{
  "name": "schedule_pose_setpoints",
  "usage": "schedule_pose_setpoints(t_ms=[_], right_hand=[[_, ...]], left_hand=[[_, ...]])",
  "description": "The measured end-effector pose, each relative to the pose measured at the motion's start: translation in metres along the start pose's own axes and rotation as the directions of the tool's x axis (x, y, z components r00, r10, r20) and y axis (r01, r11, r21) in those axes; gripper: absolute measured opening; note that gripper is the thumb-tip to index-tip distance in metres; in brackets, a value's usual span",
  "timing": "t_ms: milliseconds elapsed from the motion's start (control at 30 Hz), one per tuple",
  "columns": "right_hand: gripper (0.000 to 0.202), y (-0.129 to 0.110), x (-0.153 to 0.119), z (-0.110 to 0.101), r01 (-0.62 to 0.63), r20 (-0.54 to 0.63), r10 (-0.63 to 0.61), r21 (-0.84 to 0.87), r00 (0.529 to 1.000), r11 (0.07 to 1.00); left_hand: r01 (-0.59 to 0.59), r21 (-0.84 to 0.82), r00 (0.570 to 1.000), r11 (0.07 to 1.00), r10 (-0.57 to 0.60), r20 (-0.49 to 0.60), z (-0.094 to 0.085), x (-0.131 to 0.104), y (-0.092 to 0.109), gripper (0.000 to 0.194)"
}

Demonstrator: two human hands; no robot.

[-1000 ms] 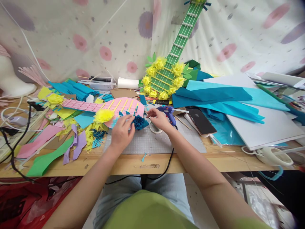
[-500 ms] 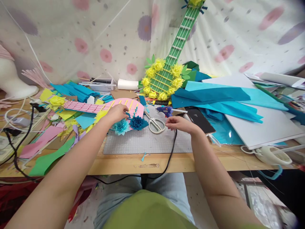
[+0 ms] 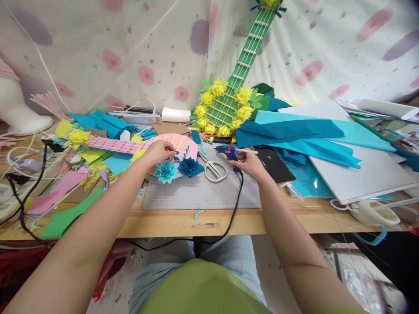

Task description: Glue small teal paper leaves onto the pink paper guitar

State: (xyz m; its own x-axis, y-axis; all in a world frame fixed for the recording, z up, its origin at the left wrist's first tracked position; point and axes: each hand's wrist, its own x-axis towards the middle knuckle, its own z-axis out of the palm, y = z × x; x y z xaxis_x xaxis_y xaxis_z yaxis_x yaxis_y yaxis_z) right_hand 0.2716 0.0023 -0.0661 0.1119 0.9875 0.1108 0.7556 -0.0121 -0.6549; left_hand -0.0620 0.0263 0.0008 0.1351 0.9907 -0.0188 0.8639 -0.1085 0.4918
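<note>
My left hand (image 3: 159, 153) is over the body of a pink paper guitar (image 3: 160, 139), its fingertips pinched on a small dark blue paper piece (image 3: 176, 153). Below those fingers, a light blue paper flower (image 3: 165, 171) and a dark blue paper flower (image 3: 189, 167) sit at the guitar's lower edge. My right hand (image 3: 249, 164) is closed about the handle of a blue glue gun (image 3: 226, 150), which lies on its side with a white glue stick out of its back. White-handled scissors (image 3: 216, 171) rest between the hands on a grey cutting mat (image 3: 196, 196).
A green paper guitar (image 3: 222, 112) with yellow flowers leans at the back. Blue paper sheets (image 3: 294, 131), a dark phone-like slab (image 3: 276, 165) and a white cup (image 3: 369, 211) are to the right. Paper scraps (image 3: 73, 213) cover the left. The glue gun's black cord (image 3: 236, 209) hangs over the edge.
My right hand has moved slightly left and up, from beside the glue gun onto its handle. My left hand has barely shifted, still pinching the blue piece.
</note>
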Motion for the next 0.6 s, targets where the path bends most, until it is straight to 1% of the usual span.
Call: schedule_pose_setpoints(t_ms=[100,167,233,300,367,433,500,533,600], right_hand=[[0.041,-0.006,0.005,0.017,0.01,-0.021,-0.01,-0.024,1.0,1.0],[0.039,-0.01,0.007,0.025,-0.033,-0.018,0.032,-0.069,0.999,0.997],[0.037,-0.013,0.009,0.031,-0.1,-0.022,0.099,-0.081,0.995,0.992],[0.035,-0.012,0.01,0.036,-0.165,-0.032,0.164,-0.036,0.986,0.986],[0.037,-0.012,0.009,0.039,-0.183,-0.052,0.188,0.097,0.981,0.978],[0.042,-0.016,0.006,0.038,-0.14,-0.06,0.163,0.285,0.985,0.948],[0.047,-0.026,0.001,0.035,-0.058,-0.031,0.08,0.445,0.996,0.894],[0.05,-0.033,-0.003,0.033,-0.018,-0.001,0.021,0.495,1.0,0.869],[0.052,-0.048,-0.01,0.029,0.048,0.066,-0.098,0.535,0.993,0.843]], left_hand=[[0.025,-0.116,0.999,0.993,-0.028,-0.027,0.0,-0.004,0.003,0.012],[0.042,-0.214,0.998,0.976,-0.052,-0.042,0.001,-0.008,0.006,0.012],[0.059,-0.308,0.996,0.95,-0.078,-0.052,0.003,-0.012,0.009,0.012],[0.075,-0.366,0.993,0.928,-0.104,-0.062,0.004,-0.015,0.013,0.01],[0.09,-0.387,0.989,0.918,-0.129,-0.076,0.005,-0.017,0.016,0.009],[0.108,-0.409,0.985,0.906,-0.153,-0.081,0.006,-0.018,0.02,0.008],[0.127,-0.452,0.981,0.883,-0.178,-0.072,0.007,-0.018,0.023,0.009],[0.136,-0.473,0.98,0.87,-0.188,-0.065,0.008,-0.018,0.024,0.009],[0.14,-0.505,0.98,0.852,-0.193,-0.053,0.01,-0.017,0.026,0.011]])
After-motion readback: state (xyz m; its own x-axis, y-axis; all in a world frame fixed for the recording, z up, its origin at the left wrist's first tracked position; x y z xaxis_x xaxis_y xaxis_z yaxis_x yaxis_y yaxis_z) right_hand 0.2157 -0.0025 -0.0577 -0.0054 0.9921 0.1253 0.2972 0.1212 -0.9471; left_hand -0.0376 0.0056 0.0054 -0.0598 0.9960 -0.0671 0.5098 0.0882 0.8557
